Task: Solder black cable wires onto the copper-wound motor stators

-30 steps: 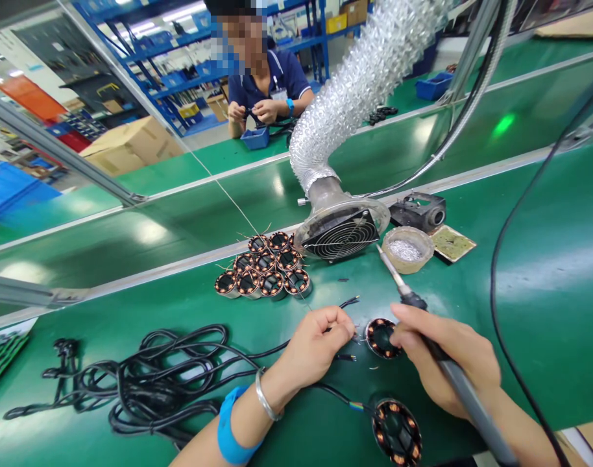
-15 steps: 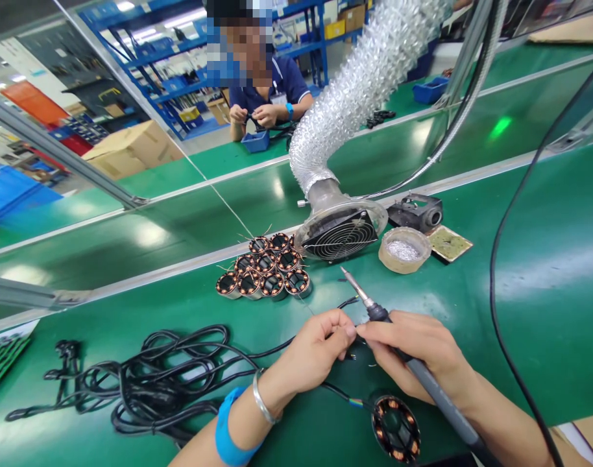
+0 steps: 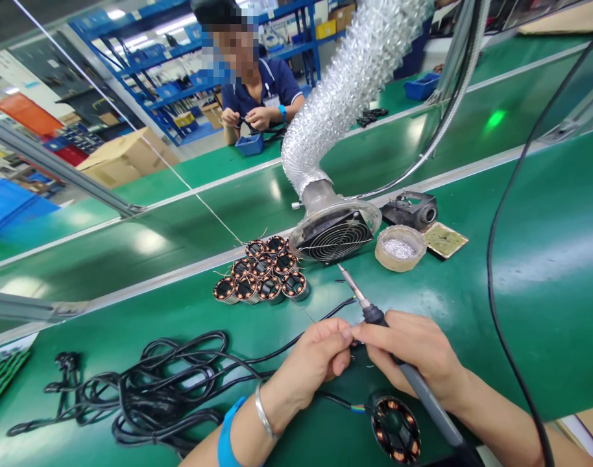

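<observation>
My right hand [image 3: 413, 350] is closed around a soldering iron [image 3: 430, 392], whose bare metal tip points up and away to the left. Its thumb and forefinger meet the fingertips of my left hand [image 3: 320, 357], which is pinched closed; what lies between them is too small to make out. Just below my hands, a black cable with coloured wires [image 3: 359, 408] runs to a copper-wound stator [image 3: 396, 429] on the green bench. Left of my wrist lies a tangle of black power cords [image 3: 165, 383].
Several stators [image 3: 262, 269] are grouped at the bench's back edge. Beside them hangs a fume extractor [image 3: 342, 237] on a silver duct [image 3: 316, 123]. A round tub of solder bits [image 3: 401, 248], a square sponge [image 3: 445, 240] and an iron stand [image 3: 411, 209] sit behind. A co-worker [image 3: 262, 91] sits opposite.
The view has shifted slightly, moving the background a little left. My hands stay together at the fingertips, and the soldering iron stays in my right hand.
</observation>
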Motion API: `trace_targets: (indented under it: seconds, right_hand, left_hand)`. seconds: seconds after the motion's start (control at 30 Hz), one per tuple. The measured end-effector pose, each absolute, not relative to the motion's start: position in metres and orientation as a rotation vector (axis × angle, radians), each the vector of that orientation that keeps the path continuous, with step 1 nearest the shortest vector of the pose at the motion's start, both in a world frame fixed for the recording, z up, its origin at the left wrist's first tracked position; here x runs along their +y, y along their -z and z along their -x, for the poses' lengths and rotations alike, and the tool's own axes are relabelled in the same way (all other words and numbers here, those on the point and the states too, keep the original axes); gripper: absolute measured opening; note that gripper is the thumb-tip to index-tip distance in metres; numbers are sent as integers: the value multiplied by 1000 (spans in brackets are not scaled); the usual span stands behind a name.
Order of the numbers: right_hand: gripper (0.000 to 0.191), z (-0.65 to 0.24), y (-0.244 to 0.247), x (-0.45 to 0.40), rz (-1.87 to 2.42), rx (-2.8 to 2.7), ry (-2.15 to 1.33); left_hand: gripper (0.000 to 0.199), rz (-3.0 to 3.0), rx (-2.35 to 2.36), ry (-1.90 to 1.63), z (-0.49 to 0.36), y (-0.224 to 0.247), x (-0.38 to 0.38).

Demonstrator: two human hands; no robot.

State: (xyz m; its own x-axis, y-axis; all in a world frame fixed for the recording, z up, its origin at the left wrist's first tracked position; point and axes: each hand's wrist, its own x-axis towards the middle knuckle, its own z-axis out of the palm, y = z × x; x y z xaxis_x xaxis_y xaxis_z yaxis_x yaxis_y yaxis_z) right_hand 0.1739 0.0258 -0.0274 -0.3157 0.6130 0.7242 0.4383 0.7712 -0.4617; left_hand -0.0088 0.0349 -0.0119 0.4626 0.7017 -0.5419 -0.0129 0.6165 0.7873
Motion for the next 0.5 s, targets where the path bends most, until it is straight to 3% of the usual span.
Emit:
trace_targets:
  seconds: [0.27,0.5]
  right_hand:
    - [31,-175,31,26,865,-1961,-404]
    - [30,-181,34,31,868,-1993,-354]
  left_hand:
    - [28,-904,1124,-632,4,13,31]
    - [26,-1003,1205,-682,2,18,28]
